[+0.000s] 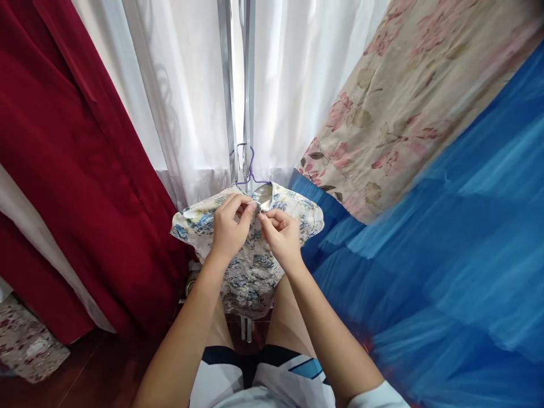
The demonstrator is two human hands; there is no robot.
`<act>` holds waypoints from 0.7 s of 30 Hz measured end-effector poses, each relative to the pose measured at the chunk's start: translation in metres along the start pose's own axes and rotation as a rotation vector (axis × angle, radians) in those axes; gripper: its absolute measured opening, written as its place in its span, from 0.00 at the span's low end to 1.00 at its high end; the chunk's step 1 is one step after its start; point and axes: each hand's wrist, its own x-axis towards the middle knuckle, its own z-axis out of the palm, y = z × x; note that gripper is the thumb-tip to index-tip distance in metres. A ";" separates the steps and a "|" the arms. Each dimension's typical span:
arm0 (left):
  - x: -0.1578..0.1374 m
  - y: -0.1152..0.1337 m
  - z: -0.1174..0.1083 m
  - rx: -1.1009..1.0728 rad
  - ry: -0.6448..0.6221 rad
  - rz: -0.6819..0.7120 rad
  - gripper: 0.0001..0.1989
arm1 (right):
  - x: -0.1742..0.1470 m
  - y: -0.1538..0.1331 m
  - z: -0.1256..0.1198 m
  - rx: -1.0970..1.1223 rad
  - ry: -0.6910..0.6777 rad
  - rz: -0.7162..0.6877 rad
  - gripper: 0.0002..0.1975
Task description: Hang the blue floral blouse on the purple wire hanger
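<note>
A short-sleeved floral shirt [250,272], cream with blue flowers, hangs on a purple hanger [251,164] in front of me. Both my hands meet at the top of its front, just below the neckline. With fingers pinched, my left hand [233,221] holds one edge of the collar opening. My right hand [279,231] pinches the opposite edge, its fingertips nearly touching those of the left. Whatever small fastening lies between the fingertips is too hidden to make out. The shirt's lower part drapes down between my knees.
A metal pole [249,73] rises behind the hanger, before white curtains [182,85]. Dark red cloth [85,170] hangs on the left. To the right are a beige floral cloth [374,124] and blue tulle [446,272]. The floor [102,362] is dark red tile.
</note>
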 end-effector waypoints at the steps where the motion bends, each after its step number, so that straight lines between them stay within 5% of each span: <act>1: -0.001 0.001 0.000 0.004 0.032 -0.011 0.07 | 0.002 0.004 0.003 -0.011 0.002 -0.014 0.14; 7: 0.008 0.002 -0.011 0.175 0.256 0.011 0.08 | 0.015 0.019 0.014 -0.223 -0.033 -0.077 0.12; 11: 0.025 -0.034 -0.038 0.109 0.527 -0.103 0.10 | 0.017 0.027 0.000 -0.392 -0.179 -0.054 0.12; 13: 0.029 -0.060 -0.058 -0.033 0.665 -0.238 0.09 | 0.014 0.029 -0.012 -0.442 -0.245 -0.019 0.12; 17: 0.010 -0.103 -0.084 -0.483 0.886 -0.719 0.05 | 0.000 0.035 -0.037 -0.482 -0.330 0.039 0.11; 21: -0.042 -0.118 -0.072 -0.649 0.844 -0.988 0.10 | -0.024 0.056 -0.057 -0.528 -0.392 0.109 0.09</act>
